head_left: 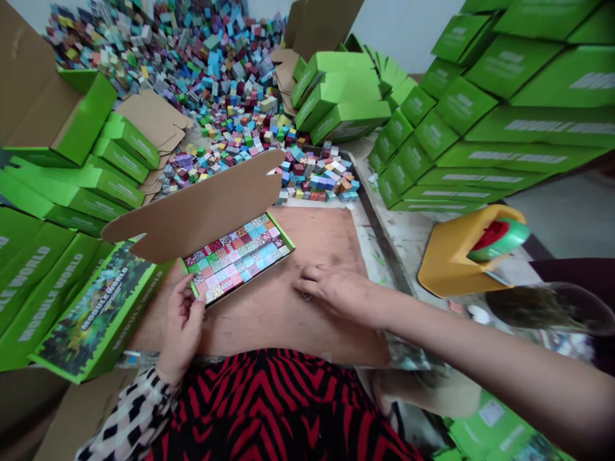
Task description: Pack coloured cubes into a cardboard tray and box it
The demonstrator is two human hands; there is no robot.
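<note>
An open green box (283, 235) lies on the brown board (327, 237), its cardboard lid (211, 205) raised at the back. Rows of small patterned cubes (235, 256) fill the box. My left hand (185, 320) grips the box's near left corner, thumb at the front edge and fingers at the side. To the right of the box, my right hand (336, 291) is low over the board, fingers curled and pointing left. Its fingertips are close together, and a small dark thing seems to be under them, too unclear to name.
Loose cubes (216, 70) are heaped at the back. Green boxes stand stacked on the right (480, 141) and left (43, 275). A yellow container (451, 256) holds a green and red roll at the right. A clear bowl (552, 307) is beside it.
</note>
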